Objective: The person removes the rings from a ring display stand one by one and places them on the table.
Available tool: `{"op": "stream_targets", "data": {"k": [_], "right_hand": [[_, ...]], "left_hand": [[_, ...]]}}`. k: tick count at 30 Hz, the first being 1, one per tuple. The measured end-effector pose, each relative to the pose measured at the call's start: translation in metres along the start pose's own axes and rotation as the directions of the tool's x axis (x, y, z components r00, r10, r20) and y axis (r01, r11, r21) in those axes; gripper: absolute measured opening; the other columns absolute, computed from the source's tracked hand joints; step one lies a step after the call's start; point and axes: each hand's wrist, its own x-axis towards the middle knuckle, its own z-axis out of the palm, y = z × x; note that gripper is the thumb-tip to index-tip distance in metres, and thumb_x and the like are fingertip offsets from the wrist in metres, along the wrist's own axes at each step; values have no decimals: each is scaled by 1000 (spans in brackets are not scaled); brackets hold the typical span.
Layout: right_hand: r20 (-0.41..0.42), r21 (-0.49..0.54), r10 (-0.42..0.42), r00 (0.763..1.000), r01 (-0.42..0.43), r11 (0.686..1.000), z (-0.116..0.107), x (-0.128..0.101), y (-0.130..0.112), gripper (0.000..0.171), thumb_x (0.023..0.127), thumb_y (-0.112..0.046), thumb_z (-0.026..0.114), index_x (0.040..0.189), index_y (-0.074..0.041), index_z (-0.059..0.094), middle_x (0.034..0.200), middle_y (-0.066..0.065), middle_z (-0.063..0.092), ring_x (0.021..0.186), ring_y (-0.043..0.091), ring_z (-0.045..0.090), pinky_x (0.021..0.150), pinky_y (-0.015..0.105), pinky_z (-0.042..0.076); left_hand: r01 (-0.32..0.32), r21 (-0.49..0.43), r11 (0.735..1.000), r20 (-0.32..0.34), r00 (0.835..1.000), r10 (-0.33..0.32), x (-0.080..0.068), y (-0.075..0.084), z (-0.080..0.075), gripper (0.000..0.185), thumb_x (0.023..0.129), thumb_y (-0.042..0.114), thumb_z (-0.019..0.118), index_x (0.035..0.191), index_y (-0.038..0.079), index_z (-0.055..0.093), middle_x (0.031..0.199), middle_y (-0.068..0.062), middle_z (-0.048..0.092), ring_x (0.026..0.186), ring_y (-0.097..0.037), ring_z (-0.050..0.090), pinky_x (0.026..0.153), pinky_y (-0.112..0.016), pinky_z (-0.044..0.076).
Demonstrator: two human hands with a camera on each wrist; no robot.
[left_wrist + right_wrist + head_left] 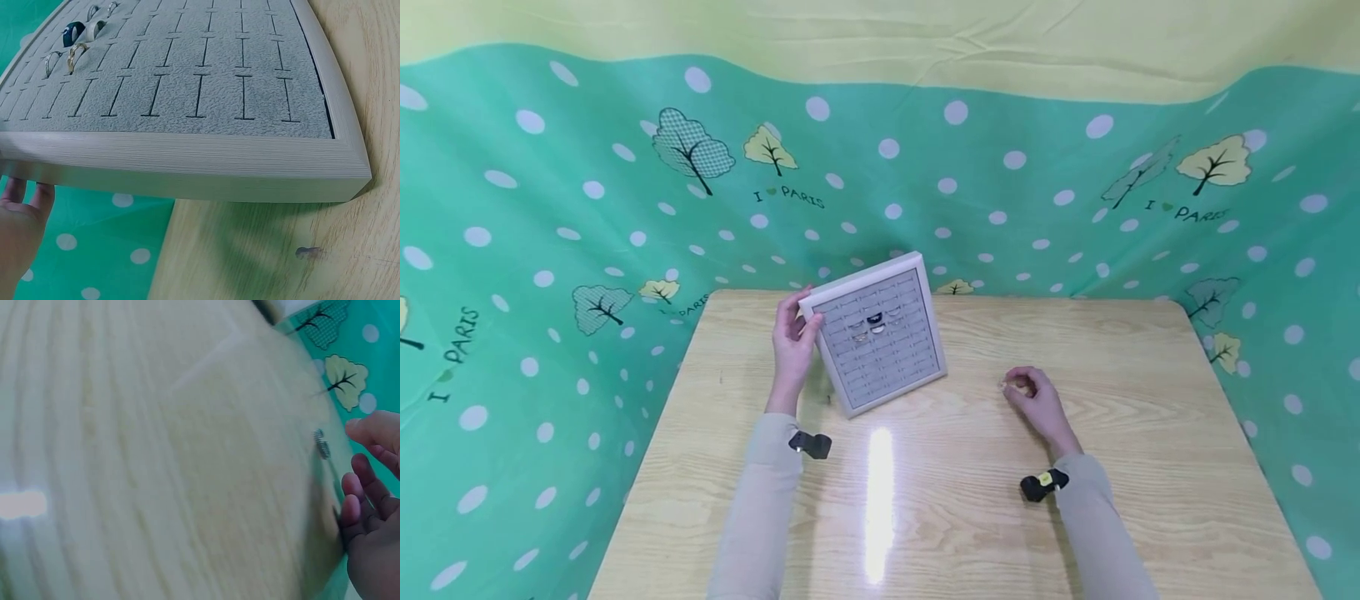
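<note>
My left hand (793, 354) grips the upper left corner of a ring display tray (936, 333), thumb on the front of its pale frame. The tray leans back, its lower edge by the tabletop. Several rings sit in the slots of its grey padded face, among them a wide dark ring (73, 34) and a gold-toned ring (77, 57). Off to the tray's right, my right hand (1036, 406) is low over the table with fingers loosely bent. Just off its fingertips in the right wrist view is a small silvery ring (321, 444), a visible gap between them.
The light wood table (955, 500) carries a bright strip of glare in front of the tray. A green dotted cloth (917, 192) hangs close behind the table and along both sides. Each sleeve bears a black wrist camera (1043, 483).
</note>
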Motion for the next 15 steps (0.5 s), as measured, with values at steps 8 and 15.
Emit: {"op": "stream_targets", "data": {"k": [8,15], "right_hand": [[1,47,69,998,-69,997,-7,1,-37,35,89,3,63,121,9,53,112,28,53,100,36,48,73,21,41],[5,38,22,1000,-22,999,-5,6,-79,32,92,2,59,122,11,52,120,30,52,101,31,49,78,24,43]], "left_hand": [[-23,7,1000,3,1000,23,1,-1,-3,40,92,-4,58,130,-4,44,141,-18,47,101,-21,61,84,-30,54],[13,-12,1000,13,1000,-13,2,3,-2,42,92,-7,56,131,-6,42,143,-22,43,102,-21,60,86,-29,54]]}}
